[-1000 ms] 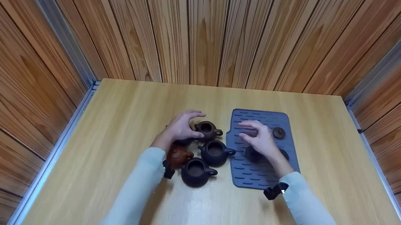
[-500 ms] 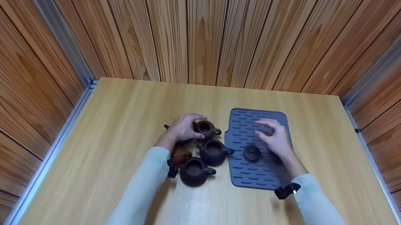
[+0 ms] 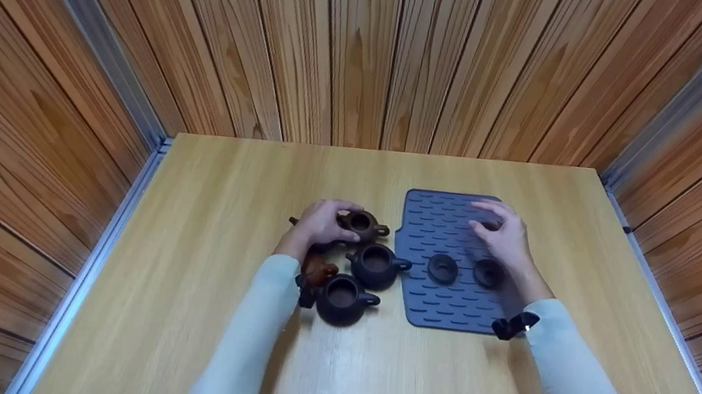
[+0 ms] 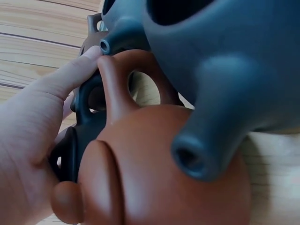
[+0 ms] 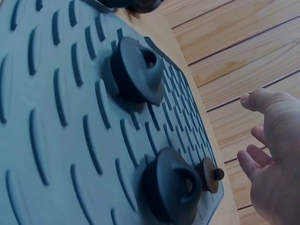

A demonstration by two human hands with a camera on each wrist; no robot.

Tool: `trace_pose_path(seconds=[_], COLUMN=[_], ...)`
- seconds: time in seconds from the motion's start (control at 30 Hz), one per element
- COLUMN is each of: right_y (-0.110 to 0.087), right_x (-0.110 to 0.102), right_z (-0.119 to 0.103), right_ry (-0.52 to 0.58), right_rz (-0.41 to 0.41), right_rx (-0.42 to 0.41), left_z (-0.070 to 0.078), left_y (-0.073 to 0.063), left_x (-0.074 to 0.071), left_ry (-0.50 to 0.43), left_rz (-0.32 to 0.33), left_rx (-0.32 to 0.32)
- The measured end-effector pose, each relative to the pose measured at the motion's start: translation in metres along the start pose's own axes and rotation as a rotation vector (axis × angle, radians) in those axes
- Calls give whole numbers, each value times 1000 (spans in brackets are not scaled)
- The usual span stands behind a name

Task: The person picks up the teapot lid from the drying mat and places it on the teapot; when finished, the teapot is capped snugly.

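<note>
My left hand (image 3: 320,221) reaches over a dark lidded teapot (image 4: 89,136) and holds the small brown lidless teapot (image 3: 361,222) between thumb and fingers; its far fingers are hidden in the left wrist view. Under that wrist sits a reddish-brown lidded teapot (image 4: 154,164). Two black lidless teapots (image 3: 378,263) (image 3: 342,295) stand to its right. My right hand (image 3: 505,236) hovers with thumb and fingers apart over the brown lid (image 5: 209,175), near the far right of the grey mat (image 3: 438,306). Two black lids (image 5: 138,70) (image 5: 171,187) lie on the mat closer to me.
The wooden table (image 3: 227,183) bears the mat and the clustered teapots. Wood-plank walls (image 3: 366,60) rise at the back and sides. The teapots' spouts and handles lie close together, some overlapping in the left wrist view.
My right hand has moved right, from above the black lids toward the brown lid, uncovering both black lids. My left hand closed in slightly on the brown teapot, then stayed there.
</note>
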State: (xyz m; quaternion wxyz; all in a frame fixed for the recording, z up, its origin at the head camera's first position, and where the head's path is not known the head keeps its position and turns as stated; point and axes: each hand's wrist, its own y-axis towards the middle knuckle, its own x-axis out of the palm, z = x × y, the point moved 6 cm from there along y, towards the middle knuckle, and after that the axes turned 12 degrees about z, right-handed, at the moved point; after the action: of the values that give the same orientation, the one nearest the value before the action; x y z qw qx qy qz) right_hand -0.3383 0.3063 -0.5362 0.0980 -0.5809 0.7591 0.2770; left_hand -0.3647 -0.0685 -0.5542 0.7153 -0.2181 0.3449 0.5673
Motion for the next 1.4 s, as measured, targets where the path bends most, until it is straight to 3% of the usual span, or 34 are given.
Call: trace_pose_path(seconds=[0.03, 0.07, 0.27, 0.3, 0.5, 0.53, 0.87, 1.1, 1.4], right_y=[1, 1, 1, 1, 0, 0, -1, 2, 1], right_x=[-1, -2, -6, -6, -9, -10, -12, -13, -15], right_z=[2, 3, 18, 20, 33, 34, 51, 60, 65], right_ry=[-3, -3, -13, -19, -32, -34, -36, -49, -46], right_rz=[7, 14, 20, 19, 12, 16, 31, 41, 22], right_rx=[1, 5, 53, 62, 119, 125, 213, 267, 284], left_z=[0, -9, -11, -2, -2, -11, -6, -2, -3], left_y=[1, 6, 7, 2, 2, 7, 3, 1, 2], left_x=[0, 5, 6, 1, 1, 7, 1, 1, 3], left_ry=[-5, -12, -23, -20, -35, -37, -20, 14, 21], left_rz=[0, 5, -8, -15, -22, -17, -5, -6, -3], left_rx=[6, 28, 11, -11, -22, -4, 3, -26, -35])
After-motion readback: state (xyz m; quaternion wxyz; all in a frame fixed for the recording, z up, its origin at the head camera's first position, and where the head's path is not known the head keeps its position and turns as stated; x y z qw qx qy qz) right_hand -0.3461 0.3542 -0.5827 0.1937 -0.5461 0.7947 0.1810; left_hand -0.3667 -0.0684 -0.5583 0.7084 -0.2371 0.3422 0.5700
